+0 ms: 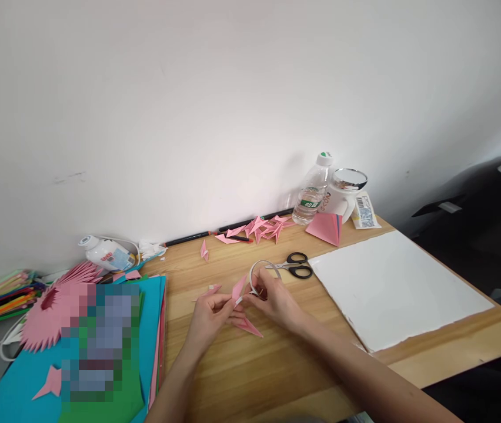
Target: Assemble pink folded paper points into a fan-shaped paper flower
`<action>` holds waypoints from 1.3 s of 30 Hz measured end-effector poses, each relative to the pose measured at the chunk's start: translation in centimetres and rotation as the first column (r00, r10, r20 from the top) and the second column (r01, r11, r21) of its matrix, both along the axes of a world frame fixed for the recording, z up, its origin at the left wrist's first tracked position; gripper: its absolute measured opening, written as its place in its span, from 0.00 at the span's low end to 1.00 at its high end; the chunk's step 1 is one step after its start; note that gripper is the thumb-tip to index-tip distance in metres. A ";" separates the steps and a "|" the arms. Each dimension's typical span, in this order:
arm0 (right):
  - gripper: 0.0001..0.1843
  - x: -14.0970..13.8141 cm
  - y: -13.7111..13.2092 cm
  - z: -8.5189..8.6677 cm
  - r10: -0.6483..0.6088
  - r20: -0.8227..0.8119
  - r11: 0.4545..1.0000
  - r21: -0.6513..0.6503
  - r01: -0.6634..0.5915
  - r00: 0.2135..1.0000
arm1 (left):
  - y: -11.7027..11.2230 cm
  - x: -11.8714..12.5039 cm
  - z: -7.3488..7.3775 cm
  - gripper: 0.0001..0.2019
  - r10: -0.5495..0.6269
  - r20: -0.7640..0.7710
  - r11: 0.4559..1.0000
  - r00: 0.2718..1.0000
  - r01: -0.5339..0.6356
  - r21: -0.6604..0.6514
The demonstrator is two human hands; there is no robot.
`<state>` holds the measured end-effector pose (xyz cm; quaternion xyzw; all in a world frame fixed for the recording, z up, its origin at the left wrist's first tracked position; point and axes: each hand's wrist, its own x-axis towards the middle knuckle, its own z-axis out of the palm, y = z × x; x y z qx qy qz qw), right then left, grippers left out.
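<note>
While a pink fan [41, 322] lies at far left, the left hand [213, 312] pinches a folded paper [239, 288] above the table [233, 379] (a white tab [238, 301] shows on it). Close beside, the right hand [272, 298] grips a tape roll [251, 279]; scissors [291, 268] lie just beyond, then a white board [396, 291].

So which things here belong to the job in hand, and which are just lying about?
Likely in the job:
- pointed piece of folded pink paper, in the left hand
- thin whitish ring, apparently tape, in the right hand
- perhaps black-handled metal scissors

Likely just lying about:
- clear plastic water bottle
- handled white mug
- white plastic bottle
</note>
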<state>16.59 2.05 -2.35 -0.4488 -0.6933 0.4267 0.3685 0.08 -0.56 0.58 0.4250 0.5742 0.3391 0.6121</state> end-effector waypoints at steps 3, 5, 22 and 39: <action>0.11 0.0 0.0 0.1 0.011 -0.007 1.000 -0.009 -0.011 1.000 | 0.0 0.0 -0.1 0.11 0.001 0.018 1.000 1.000 0.000 -0.008; 0.11 0.0 0.0 0.1 0.021 -0.016 1.000 -0.016 -0.021 1.000 | 0.0 0.1 -0.1 0.11 -0.001 0.024 1.000 1.000 0.001 -0.009; 0.12 -0.1 0.1 0.2 -0.001 -0.017 1.000 -0.009 0.001 1.000 | 0.1 0.2 -0.3 0.12 0.020 0.022 1.000 1.000 -0.020 -0.007; 0.13 -0.2 0.1 0.4 -0.021 -0.022 0.999 -0.044 0.020 1.000 | 0.0 0.3 -0.1 0.14 0.010 0.010 1.000 1.000 -0.010 -0.009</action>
